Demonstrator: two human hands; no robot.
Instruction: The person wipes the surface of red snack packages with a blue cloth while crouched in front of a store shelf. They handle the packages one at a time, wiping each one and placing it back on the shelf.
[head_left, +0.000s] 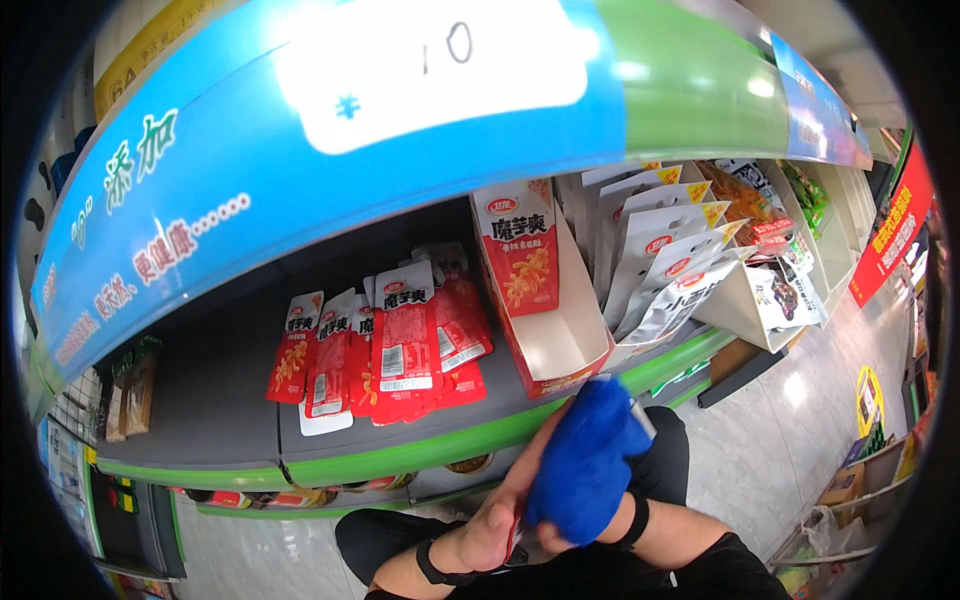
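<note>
In front of my body, my left hand (495, 525) holds a packet, of which only a red edge by the thumb and a pale corner past the cloth show. Against it my right hand (616, 523) grips a bunched blue cloth (581, 457), which hides most of the packet and the right fingers. On the grey shelf (210, 390), left of my hands, lies a loose pile of red and white snack packets (405, 330). Just beyond my hands stands an open snack box (566, 337), with one red packet (521, 255) upright at its back.
A blue and green shelf-edge strip (450, 135) with a price card crosses above. White snack pouches (652, 262) stand in a row right of the box, beside plastic bins (757, 307). A green shelf lip (420, 442) runs near my forearms. Tiled floor (787, 397) shows at right.
</note>
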